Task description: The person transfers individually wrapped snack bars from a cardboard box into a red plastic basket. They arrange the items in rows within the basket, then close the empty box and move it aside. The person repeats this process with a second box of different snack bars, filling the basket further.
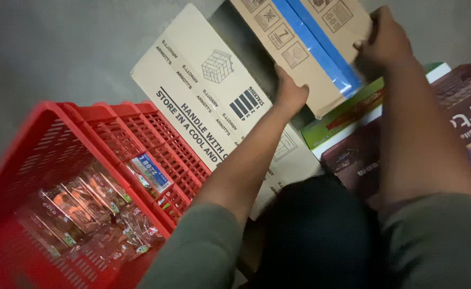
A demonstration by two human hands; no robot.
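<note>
Both hands clasp a cardboard box (305, 48): left hand (289, 91) underneath, right hand (385, 40) at its edge. It looks stiff and light, best held by the edges.

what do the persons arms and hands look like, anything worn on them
Both arms wear grey-green sleeves that stop at about the elbow, leaving the forearms bare. The left hand and right hand are bare: no gloves show, and no watch, ring or band can be seen. The picture is dim and a bit blurred, so small details could be missed.

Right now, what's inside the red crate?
The red crate holds clear-wrapped snack packets lying loosely across its bottom. Whatever lies beneath them is covered, and blur hides finer detail.
</note>
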